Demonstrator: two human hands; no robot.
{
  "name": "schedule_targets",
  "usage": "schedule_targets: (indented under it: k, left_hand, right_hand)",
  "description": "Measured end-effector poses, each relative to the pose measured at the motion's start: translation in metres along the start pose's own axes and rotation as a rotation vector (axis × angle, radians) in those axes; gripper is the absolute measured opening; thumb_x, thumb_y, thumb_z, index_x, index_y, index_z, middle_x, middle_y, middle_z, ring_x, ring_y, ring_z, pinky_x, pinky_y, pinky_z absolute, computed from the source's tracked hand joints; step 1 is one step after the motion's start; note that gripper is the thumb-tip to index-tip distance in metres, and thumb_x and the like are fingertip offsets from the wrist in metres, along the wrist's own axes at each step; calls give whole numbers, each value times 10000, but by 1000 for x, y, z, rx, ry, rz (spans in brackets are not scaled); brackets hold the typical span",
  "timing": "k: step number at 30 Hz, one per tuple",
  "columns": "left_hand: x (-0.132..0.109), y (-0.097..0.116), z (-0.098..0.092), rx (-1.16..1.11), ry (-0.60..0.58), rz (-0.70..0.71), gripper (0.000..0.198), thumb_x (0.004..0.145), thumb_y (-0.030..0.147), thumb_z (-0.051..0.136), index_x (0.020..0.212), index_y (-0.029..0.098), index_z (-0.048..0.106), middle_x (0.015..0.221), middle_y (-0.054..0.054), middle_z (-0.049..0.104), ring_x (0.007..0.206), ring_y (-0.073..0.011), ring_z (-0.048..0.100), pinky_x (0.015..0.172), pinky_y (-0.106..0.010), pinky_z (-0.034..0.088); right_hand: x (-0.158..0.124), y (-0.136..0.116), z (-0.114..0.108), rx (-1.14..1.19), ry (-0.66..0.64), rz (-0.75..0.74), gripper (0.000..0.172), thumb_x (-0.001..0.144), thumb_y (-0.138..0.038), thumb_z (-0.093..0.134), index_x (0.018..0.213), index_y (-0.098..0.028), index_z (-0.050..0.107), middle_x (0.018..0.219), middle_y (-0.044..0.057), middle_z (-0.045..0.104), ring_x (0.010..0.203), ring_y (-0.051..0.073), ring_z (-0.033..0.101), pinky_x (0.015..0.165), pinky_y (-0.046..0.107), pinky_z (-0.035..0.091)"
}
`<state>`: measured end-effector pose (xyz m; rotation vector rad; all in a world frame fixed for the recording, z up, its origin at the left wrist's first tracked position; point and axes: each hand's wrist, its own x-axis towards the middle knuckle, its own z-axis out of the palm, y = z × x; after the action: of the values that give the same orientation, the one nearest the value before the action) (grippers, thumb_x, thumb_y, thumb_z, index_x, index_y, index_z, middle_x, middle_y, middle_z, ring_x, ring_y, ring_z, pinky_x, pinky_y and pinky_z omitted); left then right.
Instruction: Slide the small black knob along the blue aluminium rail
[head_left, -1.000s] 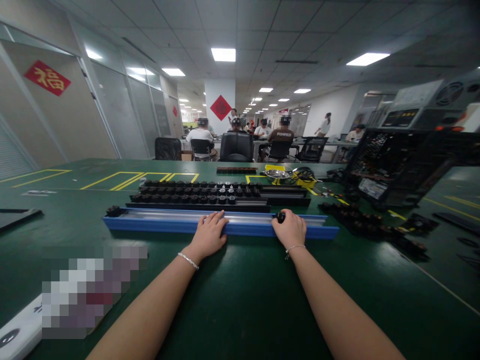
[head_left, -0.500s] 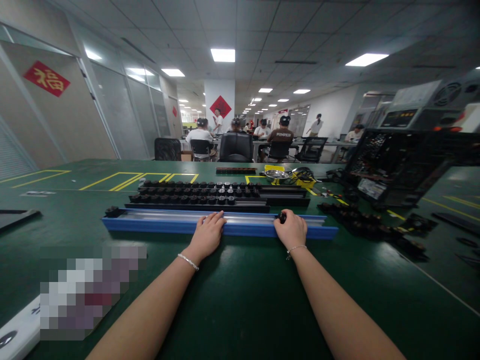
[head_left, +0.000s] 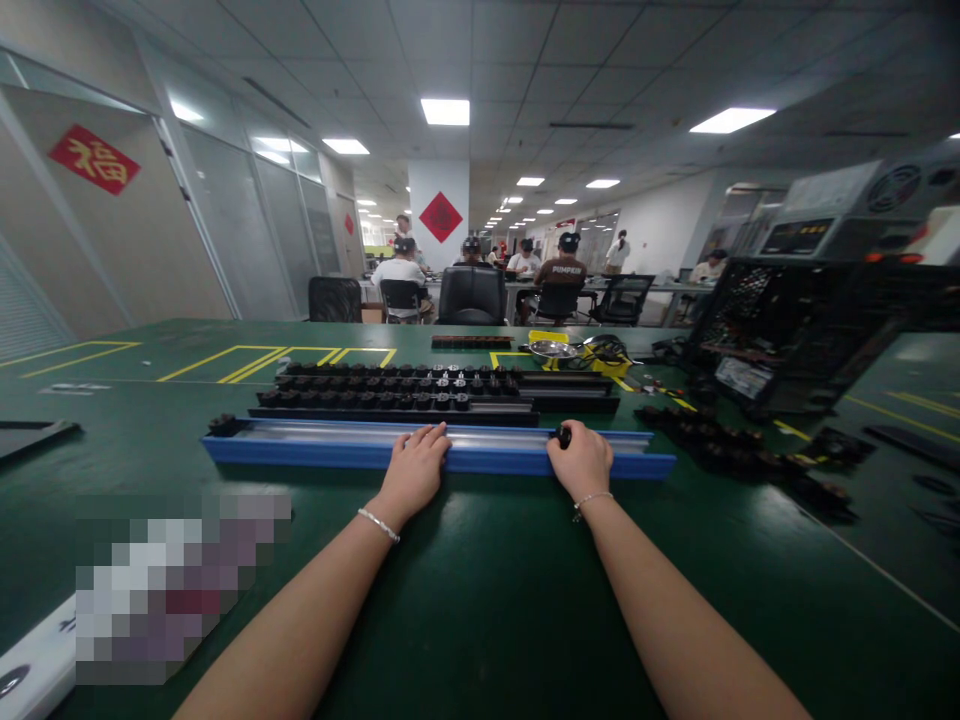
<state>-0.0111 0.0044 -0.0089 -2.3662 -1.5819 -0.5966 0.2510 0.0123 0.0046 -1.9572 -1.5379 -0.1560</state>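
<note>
A long blue rail with a silvery channel lies crosswise on the green table. My left hand grips its near wall around the middle, fingers hooked over into the channel and thumb out of sight. Toward the right end, my right hand pinches a small black socket-like module at the channel; the fingers hide most of it. Another black module sits at the rail's left end. Just behind lie dark rails carrying rows of similar black modules.
On the right are loose black modules and an opened computer case. A metal dish stands farther back. A partly pixelated white object lies at front left, a dark tray behind it. People sit beyond the table.
Both hands, the rail and the black module hold nearly the same places. In the background, two standing people have moved to the left.
</note>
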Motion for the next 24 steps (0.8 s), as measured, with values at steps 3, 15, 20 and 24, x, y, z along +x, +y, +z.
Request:
schedule_targets:
  k: [3,15,20,24]
  left_hand:
    - [0,1,-1,2,-10,-3,328,830,167,384,1088,262,562,1364,-34,457,1241,-226,395,971,-455,312]
    - [1,3,-2,28,-3,2,326,825,142,382,1075,257,557,1367,-27,454,1234,-233,405,965,-463,315]
    - [1,3,-2,19,-8,-8,334,819,135,381,1067,260,568,1362,-36,460,1238,-235,402,964,-476,311]
    - [1,2,-1,21,-3,-7,335,816,134,384,1068,261,564,1359,-34,464,1237,-239,404,967,-485,309]
  right_hand:
    - [0,0,0,12,-7,7,312,757,-280,449,1033,-179,554,996,70,629,1004,224,494,917,353,276]
    - [0,0,2,25,-12,10,310,757,-274,435,1024,-167,551,996,80,621,1012,228,486,943,357,248]
    - [0,0,3,32,5,9,306,749,-253,438,1019,-163,551,976,81,624,1012,229,489,954,356,238]
    - [0,-1,1,29,-1,18,319,744,-240,444,1036,-163,545,985,87,624,1020,228,489,944,355,248]
